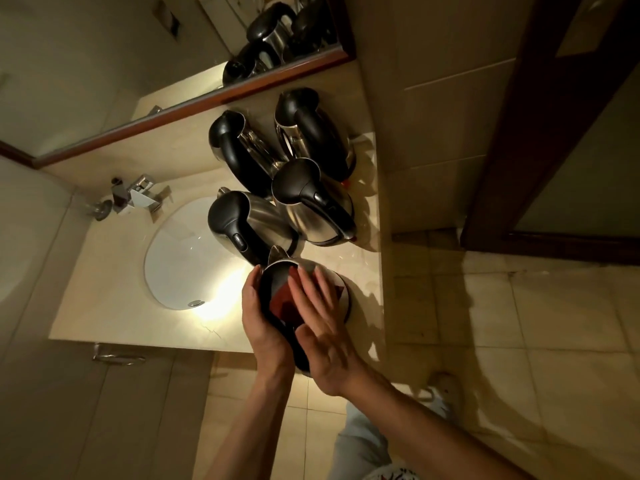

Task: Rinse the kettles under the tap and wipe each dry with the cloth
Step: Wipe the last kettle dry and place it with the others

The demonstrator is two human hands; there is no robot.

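Bathroom desk | kettle at front edge, right of sink | left hand clamped round it | right hand flat, pressing cloth on it

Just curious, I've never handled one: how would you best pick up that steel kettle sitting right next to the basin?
By its black handle, probably, coming from the front: it arches off the steel kettle toward the counter's front edge, unblocked, while other kettles crowd behind.
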